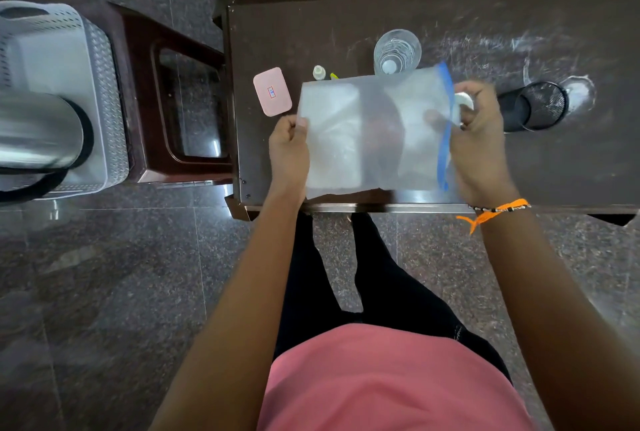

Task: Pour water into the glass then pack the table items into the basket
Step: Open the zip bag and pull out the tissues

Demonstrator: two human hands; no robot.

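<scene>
Surface: dark brown table [381,22], scuffed with white marks.
Landmark: clear glass [397,51], upright near the table's middle.
Left of glass: small white bottle [319,72], then a pink case [272,91].
Right of glass: black mesh cup [535,106], lying on its side.

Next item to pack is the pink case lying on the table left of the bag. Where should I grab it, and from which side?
Judging by its pose, the pink case lies flat, lid up, so come from above and pinch across its two long edges. The left hand is nearer, but both hands hold the plastic bag. The small bottle beside it leaves room.
</scene>
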